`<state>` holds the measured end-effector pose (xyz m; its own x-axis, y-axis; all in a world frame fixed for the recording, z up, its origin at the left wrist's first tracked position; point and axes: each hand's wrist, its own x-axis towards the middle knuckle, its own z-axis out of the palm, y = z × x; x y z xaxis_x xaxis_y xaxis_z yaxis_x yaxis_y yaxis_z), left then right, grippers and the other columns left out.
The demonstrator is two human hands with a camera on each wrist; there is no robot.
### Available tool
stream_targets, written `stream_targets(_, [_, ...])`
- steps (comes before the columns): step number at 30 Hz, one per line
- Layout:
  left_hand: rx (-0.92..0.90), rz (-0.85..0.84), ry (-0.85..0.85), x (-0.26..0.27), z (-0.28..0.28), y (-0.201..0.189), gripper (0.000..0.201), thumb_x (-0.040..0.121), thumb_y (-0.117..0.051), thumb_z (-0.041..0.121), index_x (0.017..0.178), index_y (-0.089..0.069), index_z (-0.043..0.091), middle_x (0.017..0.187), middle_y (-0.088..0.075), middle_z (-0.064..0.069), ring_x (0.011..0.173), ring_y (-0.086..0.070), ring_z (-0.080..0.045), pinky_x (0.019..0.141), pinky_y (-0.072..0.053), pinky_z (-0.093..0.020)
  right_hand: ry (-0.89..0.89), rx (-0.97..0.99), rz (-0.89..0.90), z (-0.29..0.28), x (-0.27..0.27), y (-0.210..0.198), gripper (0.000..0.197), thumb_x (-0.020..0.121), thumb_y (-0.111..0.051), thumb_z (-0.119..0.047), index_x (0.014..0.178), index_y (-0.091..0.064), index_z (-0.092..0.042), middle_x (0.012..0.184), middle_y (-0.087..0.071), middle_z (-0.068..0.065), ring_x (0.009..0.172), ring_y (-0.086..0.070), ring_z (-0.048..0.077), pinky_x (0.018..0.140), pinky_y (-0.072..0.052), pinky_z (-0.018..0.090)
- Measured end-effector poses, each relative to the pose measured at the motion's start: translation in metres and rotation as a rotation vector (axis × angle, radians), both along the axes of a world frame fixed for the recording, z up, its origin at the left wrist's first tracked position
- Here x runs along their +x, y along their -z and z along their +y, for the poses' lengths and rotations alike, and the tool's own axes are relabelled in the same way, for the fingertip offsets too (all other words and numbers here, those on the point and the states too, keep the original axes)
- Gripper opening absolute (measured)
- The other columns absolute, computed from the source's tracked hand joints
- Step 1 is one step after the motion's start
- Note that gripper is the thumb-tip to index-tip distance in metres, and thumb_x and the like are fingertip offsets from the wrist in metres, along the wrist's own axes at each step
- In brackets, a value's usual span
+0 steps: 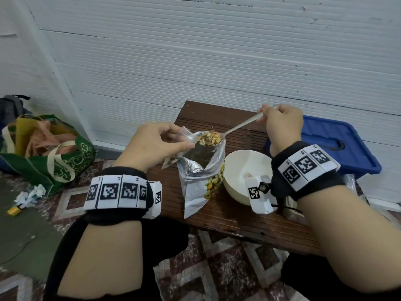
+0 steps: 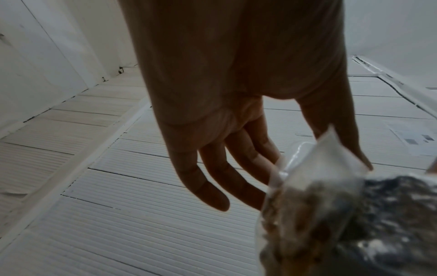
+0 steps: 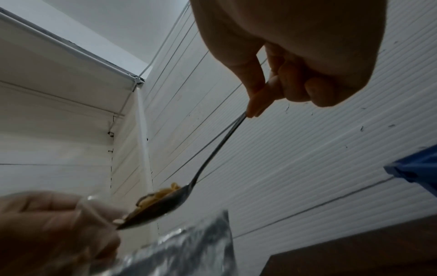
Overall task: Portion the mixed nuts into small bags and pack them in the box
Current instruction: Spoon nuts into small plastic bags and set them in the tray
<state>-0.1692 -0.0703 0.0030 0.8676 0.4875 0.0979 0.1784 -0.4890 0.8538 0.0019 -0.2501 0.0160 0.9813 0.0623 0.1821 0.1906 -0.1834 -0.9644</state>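
My left hand pinches the mouth of a small clear bag that holds some nuts, just above the table. In the left wrist view the small clear bag hangs from thumb and forefinger while the other fingers stay straight. My right hand grips the handle of a metal spoon. Its bowl, heaped with mixed nuts, sits at the small bag's mouth, over the open foil nut pouch. From the right wrist, the spoon tips toward the left hand.
A white bowl stands on the dark wooden table right of the pouch. A blue lidded box sits at the right beyond the table. A green shopping bag and paper scraps lie on the floor at left.
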Motion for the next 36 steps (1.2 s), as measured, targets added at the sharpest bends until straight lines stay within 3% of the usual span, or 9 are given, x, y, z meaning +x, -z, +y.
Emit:
stream_targets(3, [0.024, 0.034, -0.01, 0.001, 0.0, 0.0, 0.038, 0.065, -0.084, 0.039, 0.098, -0.072, 0.025, 0.085, -0.071, 0.011, 0.086, -0.065, 0.001, 0.084, -0.052, -0.021, 0.001, 0.034, -0.01, 0.001, 0.0, -0.012, 0.036, 0.091, -0.058, -0.015, 0.056, -0.061, -0.019, 0.062, -0.062, -0.005, 0.067, -0.058, 0.009, 0.073, -0.048, 0.026])
stream_targets(6, [0.074, 0.064, -0.012, 0.003, -0.002, -0.001, 0.044, 0.064, -0.083, 0.039, 0.103, -0.071, 0.021, 0.09, -0.069, 0.013, 0.087, -0.061, 0.006, 0.071, -0.042, -0.006, -0.017, 0.029, -0.012, 0.006, -0.004, -0.019, 0.032, 0.092, -0.058, -0.016, 0.06, -0.063, -0.018, 0.06, -0.06, -0.006, 0.065, -0.059, 0.008, 0.072, -0.049, 0.028])
stream_targets(11, [0.101, 0.074, -0.001, 0.009, -0.007, 0.0, 0.044, 0.063, -0.084, 0.041, 0.102, -0.07, 0.025, 0.089, -0.067, 0.017, 0.085, -0.058, 0.01, 0.061, -0.039, -0.004, -0.093, -0.031, -0.057, 0.018, -0.009, -0.016, 0.029, 0.093, -0.056, -0.014, 0.085, -0.065, 0.013, 0.067, -0.061, -0.011, 0.053, -0.054, -0.017, 0.052, -0.036, 0.0])
stream_targets(13, [0.113, 0.078, 0.001, 0.011, -0.009, 0.001, 0.041, 0.063, -0.084, 0.042, 0.099, -0.069, 0.028, 0.09, -0.065, 0.018, 0.085, -0.056, 0.01, 0.059, -0.037, -0.006, -0.122, -0.076, -0.075, 0.022, -0.012, -0.014, 0.032, 0.094, -0.056, -0.016, 0.092, -0.064, 0.015, 0.067, -0.06, -0.011, 0.05, -0.052, -0.019, 0.048, -0.035, -0.001])
stream_targets(17, [0.141, 0.054, 0.009, 0.016, -0.014, 0.003, 0.04, 0.063, -0.084, 0.045, 0.098, -0.068, 0.031, 0.092, -0.064, 0.018, 0.086, -0.052, 0.011, 0.066, -0.032, -0.005, -0.154, -0.119, -0.085, 0.027, -0.018, -0.015, 0.033, 0.093, -0.057, -0.019, 0.087, -0.066, 0.012, 0.069, -0.062, -0.012, 0.06, -0.056, -0.01, 0.053, -0.037, 0.0])
stream_targets(23, [0.149, -0.023, 0.003, 0.02, -0.021, 0.002, 0.029, 0.067, -0.081, 0.044, 0.087, -0.063, 0.034, 0.087, -0.063, 0.017, 0.085, -0.056, 0.005, 0.066, -0.038, -0.003, -0.241, -0.038, -0.166, 0.028, -0.033, -0.023, 0.029, 0.094, -0.058, -0.021, 0.077, -0.066, 0.001, 0.078, -0.07, -0.001, 0.082, -0.064, 0.008, 0.075, -0.047, 0.019])
stream_targets(27, [0.079, -0.087, -0.064, 0.018, -0.02, 0.003, 0.03, 0.067, -0.08, 0.045, 0.089, -0.064, 0.031, 0.088, -0.062, 0.017, 0.085, -0.056, 0.005, 0.066, -0.041, -0.005, -0.285, 0.066, -0.304, 0.022, -0.035, -0.032, 0.022, 0.093, -0.059, -0.02, 0.072, -0.062, -0.024, 0.084, -0.071, 0.007, 0.077, -0.065, 0.026, 0.079, -0.052, 0.037])
stream_targets(31, [0.035, -0.087, -0.11, 0.013, -0.015, 0.002, 0.023, 0.071, -0.079, 0.043, 0.084, -0.064, 0.032, 0.086, -0.063, 0.017, 0.083, -0.057, 0.006, 0.063, -0.041, -0.006, -0.205, 0.198, -0.33, 0.014, -0.03, -0.037, 0.02, 0.094, -0.058, -0.016, 0.074, -0.06, -0.021, 0.079, -0.069, -0.011, 0.066, -0.063, 0.007, 0.074, -0.052, 0.025])
stream_targets(36, [-0.006, -0.091, -0.121, 0.008, -0.007, 0.0, 0.025, 0.069, -0.079, 0.044, 0.084, -0.068, 0.028, 0.086, -0.068, 0.014, 0.084, -0.061, 0.005, 0.073, -0.048, -0.017, -0.05, 0.249, -0.268, 0.009, -0.021, -0.028, 0.024, 0.094, -0.057, -0.018, 0.071, -0.06, -0.022, 0.075, -0.067, -0.008, 0.066, -0.061, 0.006, 0.073, -0.05, 0.019])
